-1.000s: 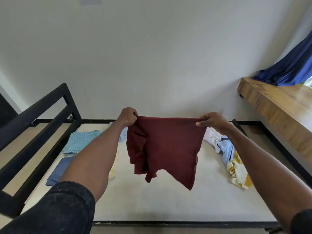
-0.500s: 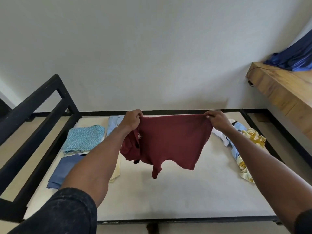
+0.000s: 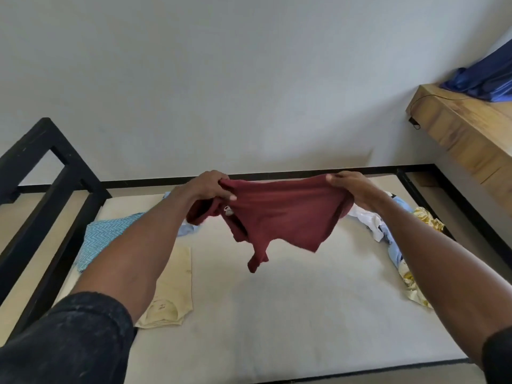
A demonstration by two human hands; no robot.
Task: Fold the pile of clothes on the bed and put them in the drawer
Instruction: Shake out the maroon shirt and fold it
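A dark red shirt (image 3: pixel 279 217) hangs in the air over the white mattress (image 3: pixel 277 314), stretched between my hands. My left hand (image 3: pixel 206 187) grips its left end and my right hand (image 3: pixel 350 187) pinches its right end. The lower part of the shirt swings forward and dangles above the bed. An unfolded heap of white, light blue and yellow clothes (image 3: pixel 399 245) lies along the right side of the mattress. Folded pieces lie on the left: a teal patterned one (image 3: pixel 102 239), a cream one (image 3: pixel 173 295) and a light blue one (image 3: pixel 187 230), partly hidden by my left arm.
A black metal bed frame (image 3: pixel 55 167) rises at the left and rims the mattress. A wooden shelf (image 3: pixel 468 128) juts from the wall at the right, with blue fabric (image 3: pixel 487 76) on it. A plain white wall stands behind the bed.
My hands lowered the red shirt toward the mattress and its hanging part swung up. My view tilted down, showing more of the bed.
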